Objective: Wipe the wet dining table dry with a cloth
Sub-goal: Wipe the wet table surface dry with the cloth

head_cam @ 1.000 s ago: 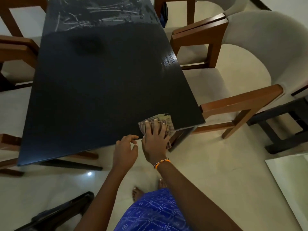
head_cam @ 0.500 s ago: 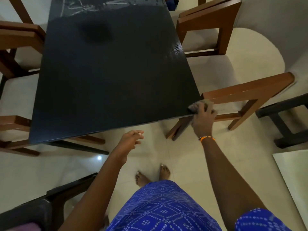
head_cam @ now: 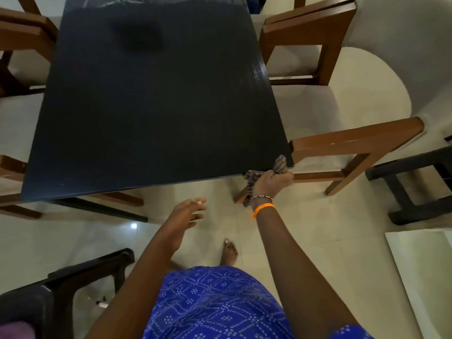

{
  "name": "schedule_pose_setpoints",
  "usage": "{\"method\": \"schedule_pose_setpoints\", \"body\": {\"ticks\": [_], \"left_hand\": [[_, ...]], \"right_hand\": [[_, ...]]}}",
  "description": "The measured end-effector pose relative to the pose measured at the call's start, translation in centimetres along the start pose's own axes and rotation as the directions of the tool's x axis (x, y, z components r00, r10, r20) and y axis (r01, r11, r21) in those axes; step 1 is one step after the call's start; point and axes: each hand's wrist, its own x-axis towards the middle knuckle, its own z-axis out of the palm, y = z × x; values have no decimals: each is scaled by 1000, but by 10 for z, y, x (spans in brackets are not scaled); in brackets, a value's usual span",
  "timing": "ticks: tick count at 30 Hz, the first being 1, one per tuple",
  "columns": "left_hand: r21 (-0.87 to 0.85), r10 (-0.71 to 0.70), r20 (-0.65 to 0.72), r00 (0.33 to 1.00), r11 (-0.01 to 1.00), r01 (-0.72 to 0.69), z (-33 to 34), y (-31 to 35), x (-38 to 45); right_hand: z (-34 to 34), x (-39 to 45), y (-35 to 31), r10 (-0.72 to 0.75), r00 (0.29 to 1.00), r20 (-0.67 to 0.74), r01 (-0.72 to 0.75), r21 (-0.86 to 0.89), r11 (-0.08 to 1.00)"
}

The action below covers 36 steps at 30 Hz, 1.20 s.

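The left hand (head_cam: 186,214) is nearest. It hangs in the air over the floor, just in front of the near edge of the surface (head_cam: 156,106). Its fingers (head_cam: 198,204) are spread apart and hold nothing. It looks ready to help or to keep balance.

A bit farther on, the right hand (head_cam: 271,182) is at the near right corner of the surface. Its fingers are closed tight on the cloth (head_cam: 280,163). The cloth is bunched up. One end pokes up onto the corner and the other end hangs down below the hand. I think the hand grips it there to dry the very edge.

Far away, near the top edge of the surface, there are shiny streaks (head_cam: 146,1). That part may be wet and need wiping.
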Motion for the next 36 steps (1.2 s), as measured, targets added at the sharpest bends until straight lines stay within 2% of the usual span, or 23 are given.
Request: {"method": "schedule_pose_setpoints", "body": {"ticks": [7, 11, 16, 21, 23, 25, 27, 29, 31, 33, 34, 36], "left_hand": [[-145, -23, -99, 995, 989, 8, -54, -15, 7], [-213, -49, -158, 986, 977, 15, -97, -20, 7], [-326, -87, -266, 960, 945, -5, -160, -25, 6], [-426, -121, -296, 947, 904, -18, -230, -41, 1], [-476, -146, -334, 931, 879, -34, -257, -52, -5], [-530, -176, -390, 904, 846, -64, -283, -62, -11], [-583, -222, -462, 859, 806, -106, -313, -73, -18], [-597, -258, -517, 817, 792, -128, -339, -84, -27], [-612, -296, -545, 785, 780, -131, -362, -95, -35], [-656, -356, -557, 751, 743, -135, -378, -106, -40], [-676, -386, -556, 736, 725, -131, -384, -111, -41], [-702, -419, -533, 735, 704, -108, -387, -119, -43]], "right_hand": [[40, -93, 12, -40, 988, 150, 65, -166, 984], [67, -144, 12, -62, 968, 244, 102, -158, 982], [109, -214, 14, -28, 956, 291, 89, -200, 976], [152, -296, 20, -27, 893, 448, 162, -265, 951], [169, -331, 19, -19, 844, 536, 199, -279, 940], [186, -364, 16, 11, 773, 635, 232, -299, 925], [201, -397, 14, 17, 665, 746, 314, -300, 901], [211, -424, 13, -17, 493, 870, 433, -229, 872], [218, -442, 6, -85, 244, 966, 590, -78, 804], [228, -454, -1, -163, -23, 986, 725, 129, 677], [233, -460, -4, -203, -121, 972, 796, 217, 565], [238, -470, -7, -275, -218, 937, 898, 302, 320]]}}
